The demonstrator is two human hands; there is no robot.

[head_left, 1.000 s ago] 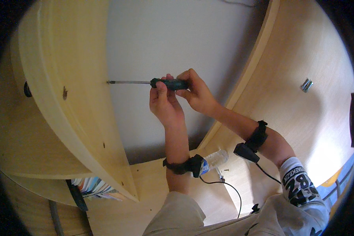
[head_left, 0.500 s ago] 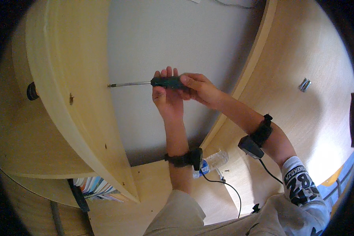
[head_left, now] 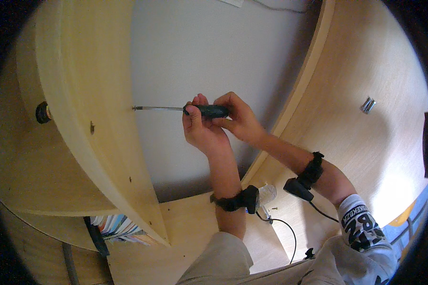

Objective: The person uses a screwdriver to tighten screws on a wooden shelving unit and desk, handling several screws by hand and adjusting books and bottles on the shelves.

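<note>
A screwdriver with a dark green handle and a long metal shaft lies almost level, its tip pointing left. The tip meets a small screw in the upright wooden panel. My left hand is closed round the front of the handle, thumb laid over it near the shaft. Around the handle's rear end are the curled fingers and thumb of my right hand. Part of each hand's grip is hidden behind the handle.
A metal fitting is fixed to the wooden panel on the right. Below, a clear plastic bottle lies partly behind my left wrist strap. Books stand on a lower left shelf. Black cables hang from both wrist straps.
My left thumb has come up over the handle's front, where the hand was more open before. My right hand has shifted its grip at the rear end. Hands and screwdriver sit slightly lower in view.
</note>
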